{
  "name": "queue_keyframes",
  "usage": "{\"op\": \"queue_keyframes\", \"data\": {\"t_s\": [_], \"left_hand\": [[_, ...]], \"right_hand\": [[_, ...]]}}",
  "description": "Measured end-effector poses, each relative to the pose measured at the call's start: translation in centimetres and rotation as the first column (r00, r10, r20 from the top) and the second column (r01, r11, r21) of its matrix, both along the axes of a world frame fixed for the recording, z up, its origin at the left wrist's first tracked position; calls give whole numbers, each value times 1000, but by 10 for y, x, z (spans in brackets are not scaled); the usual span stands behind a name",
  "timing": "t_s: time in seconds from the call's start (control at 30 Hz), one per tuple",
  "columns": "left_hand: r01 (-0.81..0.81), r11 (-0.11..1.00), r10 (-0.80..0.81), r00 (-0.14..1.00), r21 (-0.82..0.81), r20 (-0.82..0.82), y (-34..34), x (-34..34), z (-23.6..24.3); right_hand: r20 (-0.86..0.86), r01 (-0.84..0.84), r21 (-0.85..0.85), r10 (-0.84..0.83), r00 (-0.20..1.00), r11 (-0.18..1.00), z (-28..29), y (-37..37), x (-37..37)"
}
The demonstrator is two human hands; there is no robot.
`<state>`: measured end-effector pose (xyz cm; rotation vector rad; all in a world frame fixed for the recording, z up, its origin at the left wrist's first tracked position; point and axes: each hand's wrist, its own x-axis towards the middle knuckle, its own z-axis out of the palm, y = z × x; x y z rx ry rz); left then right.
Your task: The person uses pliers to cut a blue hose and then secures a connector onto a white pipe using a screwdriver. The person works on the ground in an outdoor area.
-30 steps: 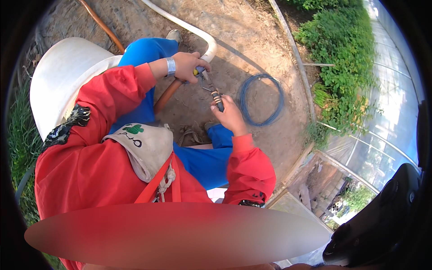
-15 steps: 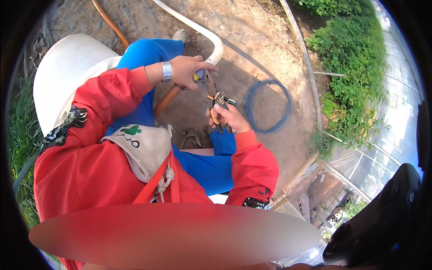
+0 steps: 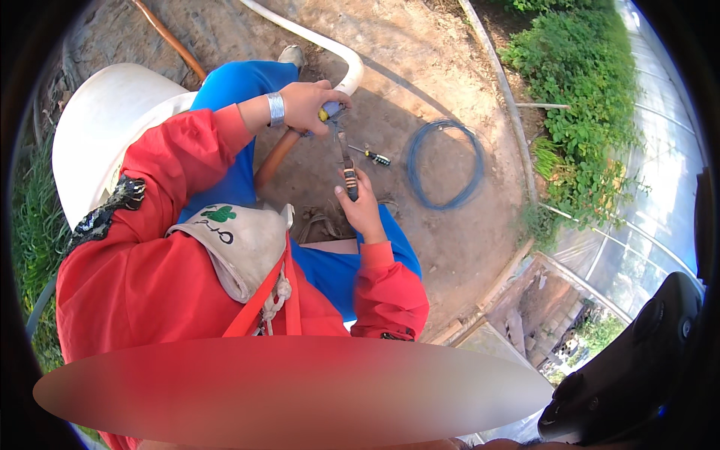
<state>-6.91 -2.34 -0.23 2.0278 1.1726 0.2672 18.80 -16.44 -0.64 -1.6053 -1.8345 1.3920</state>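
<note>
My left hand, with a silver band at its wrist, grips a purple and yellow fitting at the end of the white hose. An orange pipe runs down from beside that hand. My right hand is closed on pliers with orange and black handles, their metal jaws reaching up to just below the fitting; whether they grip anything I cannot tell. A screwdriver with a striped dark handle lies on the dirt to the right of the pliers.
A coil of blue wire lies on the dirt. A white plastic tub is at my left. A long pale pipe borders green plants, with translucent sheeting beyond. My blue-trousered legs and a canvas pouch are below my hands.
My right hand has moved lower and left with the pliers, turning them more upright. The screwdriver, half hidden behind that hand half a second ago, now shows clearly apart from it.
</note>
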Motion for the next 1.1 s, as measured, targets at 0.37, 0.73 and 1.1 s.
{"op": "queue_keyframes", "data": {"t_s": [0.37, 0.73, 1.1], "left_hand": [[5, 1000, -6, 998, 19, 68, 0, -5, 0], [-25, 997, 27, 999, -71, 38, -2, -2, 1], [3, 995, 5, 997, -99, 78, -7, 1, -5]], "right_hand": [[30, -90, 256, 85, 996, 963, -24, 36, -26], [-88, -52, -195, 35, 995, 979, -2, 44, -10], [-428, -334, -712, -4, 904, 618, 34, 92, 16]]}}
